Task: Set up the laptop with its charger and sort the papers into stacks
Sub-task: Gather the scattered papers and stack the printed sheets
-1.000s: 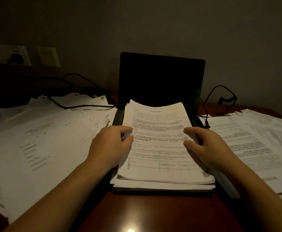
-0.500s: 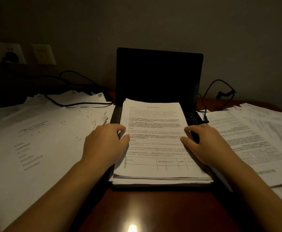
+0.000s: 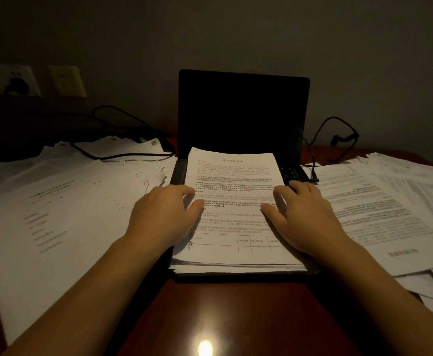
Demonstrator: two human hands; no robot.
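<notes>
An open black laptop (image 3: pixel 243 111) with a dark screen stands at the middle of the desk. A thick paper stack (image 3: pixel 233 176) lies flat on its keyboard, covering most of it. My left hand (image 3: pixel 164 214) rests on the stack's left edge, thumb and forefinger on the top sheet. My right hand (image 3: pixel 302 217) lies on the right edge, fingers spread over paper and keys. A black charger cable (image 3: pixel 122 157) runs from the left across loose papers toward the laptop. Another thin cable (image 3: pixel 338 129) loops at the right and meets the laptop's right side.
Loose printed sheets (image 3: pixel 63 214) spread over the desk's left side, and more overlapping papers (image 3: pixel 390 209) cover the right. A wall socket (image 3: pixel 15 82) with a plug and a switch plate (image 3: pixel 67 80) sit at the back left. The brown desk (image 3: pixel 223 317) shows in front.
The stack's far end, bowed upward a second ago, now lies flat on the keyboard. Both hands stayed on its side edges and settled lower on it.
</notes>
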